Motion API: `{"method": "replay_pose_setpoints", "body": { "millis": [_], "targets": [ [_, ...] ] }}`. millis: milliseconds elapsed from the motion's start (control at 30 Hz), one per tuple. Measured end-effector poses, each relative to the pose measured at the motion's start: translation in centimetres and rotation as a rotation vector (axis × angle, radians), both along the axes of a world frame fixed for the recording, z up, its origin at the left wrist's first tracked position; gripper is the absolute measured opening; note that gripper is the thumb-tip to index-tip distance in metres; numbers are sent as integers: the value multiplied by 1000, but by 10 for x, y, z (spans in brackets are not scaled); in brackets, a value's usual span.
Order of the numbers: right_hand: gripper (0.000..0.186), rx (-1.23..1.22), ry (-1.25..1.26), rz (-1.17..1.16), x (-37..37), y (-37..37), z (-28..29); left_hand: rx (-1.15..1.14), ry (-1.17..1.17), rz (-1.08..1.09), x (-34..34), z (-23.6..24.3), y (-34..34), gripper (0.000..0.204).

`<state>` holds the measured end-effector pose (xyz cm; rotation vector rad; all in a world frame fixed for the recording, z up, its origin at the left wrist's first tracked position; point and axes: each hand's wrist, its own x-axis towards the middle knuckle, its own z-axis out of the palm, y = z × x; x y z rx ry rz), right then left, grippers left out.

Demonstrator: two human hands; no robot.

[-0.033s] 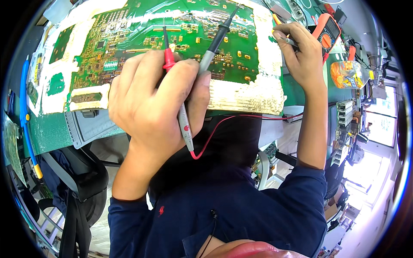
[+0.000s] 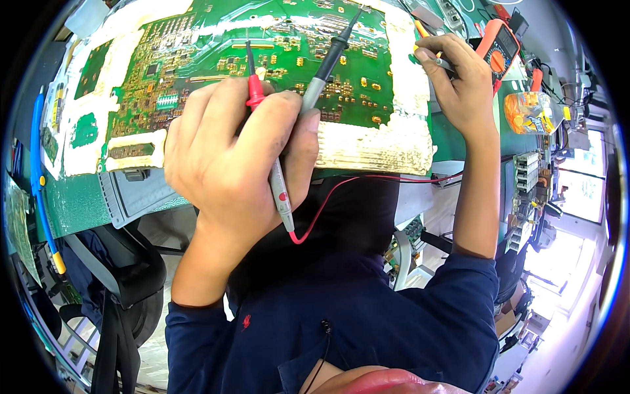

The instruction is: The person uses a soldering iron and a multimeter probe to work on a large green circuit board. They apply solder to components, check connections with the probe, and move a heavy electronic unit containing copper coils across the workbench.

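My left hand [image 2: 223, 151] is closed round two multimeter probes, held together like chopsticks. The red probe [image 2: 255, 92] points up over the middle of a large green circuit board [image 2: 328, 43]. The black-and-grey probe [image 2: 328, 62] slants toward the board's far right edge. Whether either tip touches the board I cannot tell. Thick cream-coloured material [image 2: 374, 150] borders the board. Beside the board's right edge, my right hand [image 2: 459, 82] pinches a slim grey object [image 2: 445, 64], mostly hidden by the fingers; its kind is unclear. An orange-tipped thing [image 2: 420, 28] shows just beyond those fingers.
An orange-red multimeter [image 2: 499, 52] stands at the far right, near a clear bottle [image 2: 525, 113] with orange contents. The probe leads [image 2: 387, 177] hang along the near table edge. A grey tray [image 2: 134, 197] lies left; a blue rod [image 2: 37, 151] stands beyond it. A chair [image 2: 128, 262] is below.
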<state>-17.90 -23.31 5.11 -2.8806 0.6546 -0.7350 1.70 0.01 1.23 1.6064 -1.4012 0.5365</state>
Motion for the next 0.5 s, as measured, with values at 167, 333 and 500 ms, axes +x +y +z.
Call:
{"method": "replay_pose_setpoints", "body": {
  "millis": [167,333,500],
  "targets": [
    [24,371,-124,-28,-3,2,1,25,22,36,0,-2,0,18],
    [18,513,-291,-150,-23,-7,4,23,21,35,-1,-1,-1,15],
    [22,199,-226,-179,-41,-15,10,6,10,33,0,-1,-2,14]
  ]
}}
